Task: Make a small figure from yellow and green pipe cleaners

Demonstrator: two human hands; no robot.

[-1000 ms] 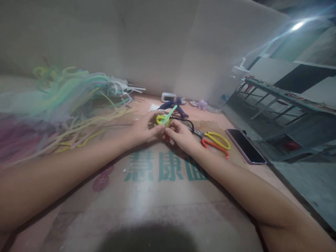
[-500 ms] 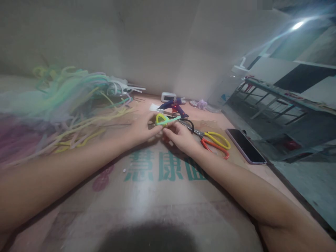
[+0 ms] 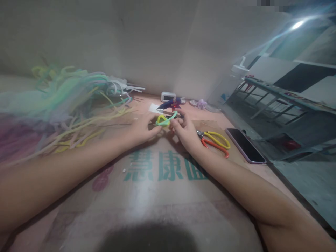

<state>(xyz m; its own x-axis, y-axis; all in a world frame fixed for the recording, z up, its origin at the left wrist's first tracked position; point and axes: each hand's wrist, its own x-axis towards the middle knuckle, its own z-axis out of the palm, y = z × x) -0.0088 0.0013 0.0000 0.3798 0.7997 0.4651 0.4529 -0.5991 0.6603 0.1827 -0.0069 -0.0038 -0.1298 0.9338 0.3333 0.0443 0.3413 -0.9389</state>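
My left hand (image 3: 143, 127) is closed, pinching a yellow pipe cleaner loop (image 3: 160, 118) between thumb and fingers above the board. A mint-green pipe cleaner (image 3: 171, 118) crosses the loop, its free end curving up to the right. My right hand (image 3: 186, 130) is closed around the right part of this piece, thumb and index finger at the green strip. Its fingertips partly hide what they grip. Just behind the hands lies a dark blue glue gun (image 3: 168, 104) with a small red light. Beside my right wrist, a tool with yellow and orange-red handles (image 3: 216, 139) is partly covered.
A blurred heap of pastel pipe cleaners (image 3: 78, 87) spreads over the left side. At the right edge lies a phone (image 3: 245, 145). A small white device (image 3: 168, 96) and a lilac item (image 3: 202, 104) sit by the wall. Brown cardboard (image 3: 157, 199) with green printing covers the table.
My right hand has shifted slightly right and its fingers have risen. The green pipe cleaner's end now bends upward, where before it lay straighter. My left hand has barely moved.
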